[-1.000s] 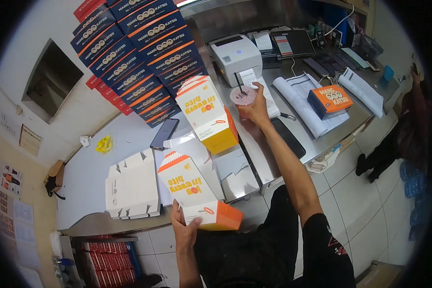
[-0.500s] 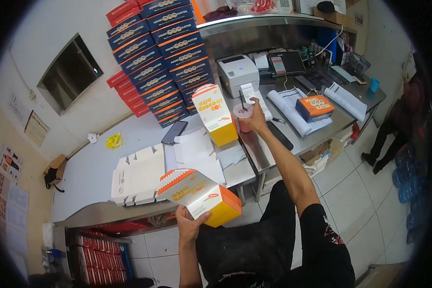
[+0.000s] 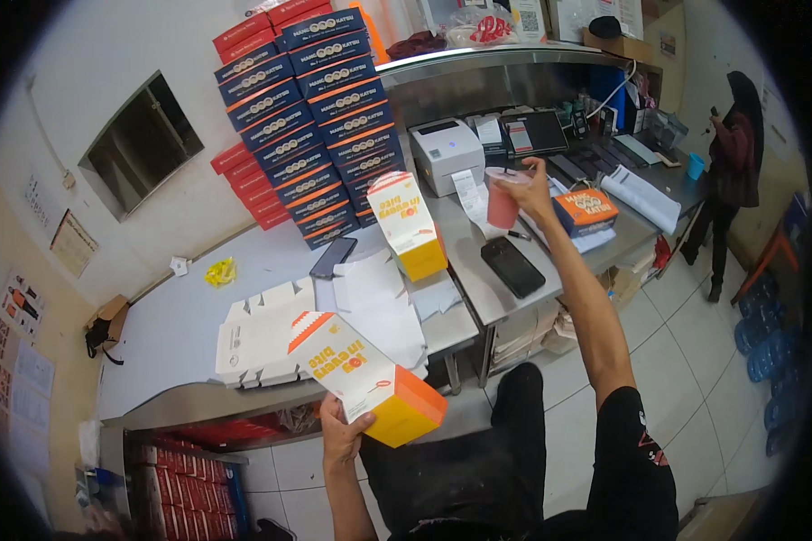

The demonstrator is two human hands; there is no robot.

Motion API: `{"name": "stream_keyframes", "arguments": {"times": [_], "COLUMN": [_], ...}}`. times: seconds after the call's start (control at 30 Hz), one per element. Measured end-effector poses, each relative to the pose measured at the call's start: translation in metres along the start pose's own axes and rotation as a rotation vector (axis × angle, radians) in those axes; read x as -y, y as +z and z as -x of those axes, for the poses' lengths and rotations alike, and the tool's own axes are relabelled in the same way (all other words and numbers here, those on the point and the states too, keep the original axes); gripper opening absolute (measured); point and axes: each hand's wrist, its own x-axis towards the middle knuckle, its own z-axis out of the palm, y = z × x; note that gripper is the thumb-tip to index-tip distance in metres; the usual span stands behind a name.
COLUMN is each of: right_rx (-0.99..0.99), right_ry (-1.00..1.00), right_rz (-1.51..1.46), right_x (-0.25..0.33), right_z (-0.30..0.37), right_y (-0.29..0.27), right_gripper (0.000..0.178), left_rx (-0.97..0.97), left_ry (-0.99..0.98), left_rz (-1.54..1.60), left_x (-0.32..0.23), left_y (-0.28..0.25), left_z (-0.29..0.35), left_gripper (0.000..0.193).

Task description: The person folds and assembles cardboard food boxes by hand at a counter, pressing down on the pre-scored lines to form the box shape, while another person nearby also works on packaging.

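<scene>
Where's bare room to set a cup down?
Pale worktop, bordered right by flattened white cartons, beyond by yellow wrapper. Slim steel strip between black smartphone and far yellow-white carton. Crowded around the right hand: label printer, receipt strip, orange-blue box.

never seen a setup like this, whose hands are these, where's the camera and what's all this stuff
No robot here: these are one person's bare hands. The view comes from a wide fisheye camera worn on the head, looking down, so straight edges bend near the rim. The left hand holds an open white-and-yellow box in front of the counter. The right hand has its grip around the upper part of a pink drink cup. On the work surfaces are a similar box, flattened white cartons, a tall stack of dark blue boxes and a white printer.
</scene>
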Motion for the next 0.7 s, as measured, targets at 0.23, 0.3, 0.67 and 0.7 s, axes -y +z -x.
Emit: {"name": "stream_keyframes", "arguments": {"times": [0.23,0.3,0.67,0.7], "right_rx": [-0.012,-0.027,-0.276,-0.268], "right_ry": [0.051,0.067,0.123,0.13], "right_rz": [0.057,0.056,-0.068,-0.051], "right_x": [-0.06,-0.083,-0.199,-0.211], "right_z": [-0.146,-0.184,-0.349,-0.361], "right_y": [0.003,0.015,0.107,0.117], "right_gripper": [0.07,0.069,0.051,0.05], "left_rx": [0.579,0.723,0.441,0.392], "left_ry": [-0.596,-0.805,-0.814,-0.734], "left_rz": [-0.59,-0.509,-0.45,-0.425], "left_x": [-0.001,0.019,0.031,0.042], "left_y": [0.061,0.094,0.24,0.245], "left_z": [-0.107,-0.139,-0.341,-0.355], "left_gripper": [0.068,0.074,0.084,0.084]}}
